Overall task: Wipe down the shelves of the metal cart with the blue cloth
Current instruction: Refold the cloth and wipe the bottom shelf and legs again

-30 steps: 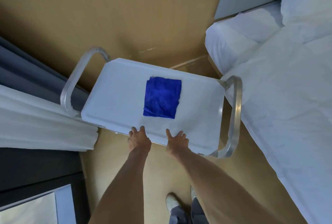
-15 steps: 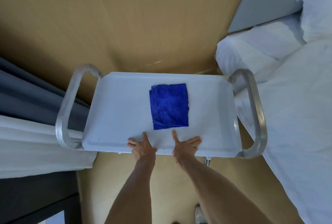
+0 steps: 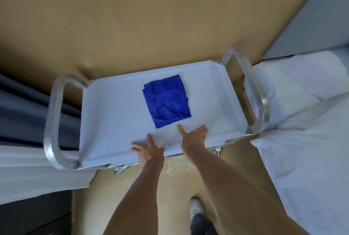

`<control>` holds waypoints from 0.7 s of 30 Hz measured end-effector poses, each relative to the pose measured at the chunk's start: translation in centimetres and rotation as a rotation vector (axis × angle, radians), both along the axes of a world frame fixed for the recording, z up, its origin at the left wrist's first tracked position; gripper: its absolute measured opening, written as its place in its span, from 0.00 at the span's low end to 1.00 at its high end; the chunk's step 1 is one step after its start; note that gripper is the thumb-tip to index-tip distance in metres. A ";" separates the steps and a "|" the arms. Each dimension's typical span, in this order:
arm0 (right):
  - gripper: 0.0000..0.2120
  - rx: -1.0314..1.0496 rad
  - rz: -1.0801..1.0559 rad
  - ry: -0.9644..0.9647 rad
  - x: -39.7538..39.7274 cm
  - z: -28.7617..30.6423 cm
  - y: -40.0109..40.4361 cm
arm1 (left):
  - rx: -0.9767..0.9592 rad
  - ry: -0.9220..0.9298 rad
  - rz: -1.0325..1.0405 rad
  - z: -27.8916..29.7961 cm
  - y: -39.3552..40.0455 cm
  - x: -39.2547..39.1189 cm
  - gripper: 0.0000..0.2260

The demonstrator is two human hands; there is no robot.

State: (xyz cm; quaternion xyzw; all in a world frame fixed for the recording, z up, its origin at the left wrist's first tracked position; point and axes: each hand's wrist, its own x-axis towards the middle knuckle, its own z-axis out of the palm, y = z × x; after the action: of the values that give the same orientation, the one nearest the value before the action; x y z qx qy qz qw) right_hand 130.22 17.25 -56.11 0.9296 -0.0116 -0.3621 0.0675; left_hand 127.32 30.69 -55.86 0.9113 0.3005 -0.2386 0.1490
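The metal cart's white top shelf (image 3: 113, 114) fills the middle of the head view, with a curved metal handle at each end. A folded blue cloth (image 3: 167, 100) lies flat near the shelf's centre, untouched. My left hand (image 3: 148, 149) rests on the near rim with fingers spread. My right hand (image 3: 194, 137) lies flat beside it on the rim, its fingers straight, the thumb pointing at the cloth's near corner. Neither hand holds anything. The lower shelves are hidden under the top one.
A white bed (image 3: 306, 140) presses against the cart's right handle (image 3: 253, 91). Grey and white curtains (image 3: 24, 132) hang against the left handle (image 3: 54, 121). Brown cardboard sheeting (image 3: 151, 27) covers the floor beyond the cart. My shoe (image 3: 196, 208) stands below.
The cart has swung round under my hands, its right end now farther away and against the bed. Both hands stay on the near rim. The cloth rode along on the shelf.
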 end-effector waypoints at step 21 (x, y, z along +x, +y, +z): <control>0.18 0.514 -0.795 -0.380 8.3 3.5 0.0 | -0.162 -0.130 0.286 4.1 3.9 11.2 0.08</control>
State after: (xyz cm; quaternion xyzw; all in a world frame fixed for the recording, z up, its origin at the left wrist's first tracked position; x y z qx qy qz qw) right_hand 138.50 17.25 -52.65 0.8893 -0.2871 -0.1753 -0.3098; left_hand 138.48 34.56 -51.73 0.8578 0.3965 -0.1793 0.2736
